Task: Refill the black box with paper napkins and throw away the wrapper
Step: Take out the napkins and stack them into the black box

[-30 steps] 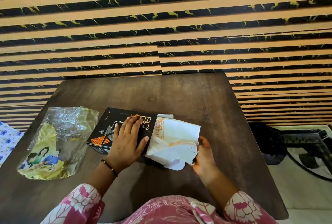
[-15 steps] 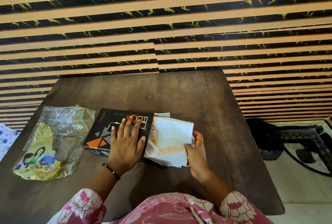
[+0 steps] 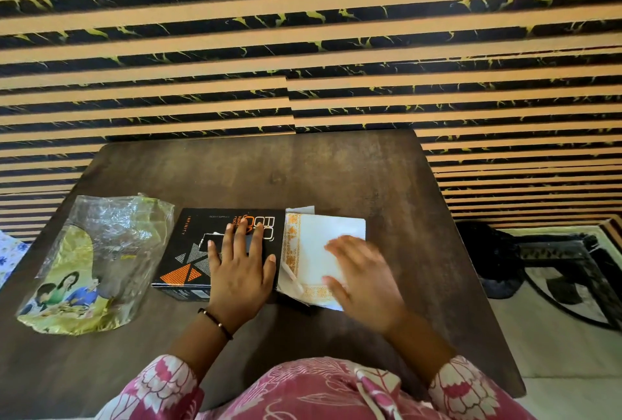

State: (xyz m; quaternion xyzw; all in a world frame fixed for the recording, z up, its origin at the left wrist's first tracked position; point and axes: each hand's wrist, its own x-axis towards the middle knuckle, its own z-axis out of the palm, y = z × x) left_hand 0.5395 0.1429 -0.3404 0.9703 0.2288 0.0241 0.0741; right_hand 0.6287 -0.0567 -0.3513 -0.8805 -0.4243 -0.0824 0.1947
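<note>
The black box (image 3: 198, 248) with orange triangles lies flat on the dark table (image 3: 269, 170). My left hand (image 3: 240, 268) rests flat on its lid, fingers spread. A stack of white paper napkins (image 3: 323, 234) with orange borders sticks out of the box's right end. My right hand (image 3: 365, 275) lies palm down on the napkins, fingers apart and a little blurred. The crumpled clear and yellow plastic wrapper (image 3: 97, 261), printed with a picture of people, sits empty to the left of the box, touched by neither hand.
A wall of tan and black stripes (image 3: 303, 49) rises right behind the table. On the floor to the right stands a black object (image 3: 525, 261) on a pale mat. Blue-flowered cloth (image 3: 10, 254) shows at the left edge.
My right hand let go of the napkins' near edge and now lies flat on top of them. The napkin stack has flattened. The left hand stayed on the box.
</note>
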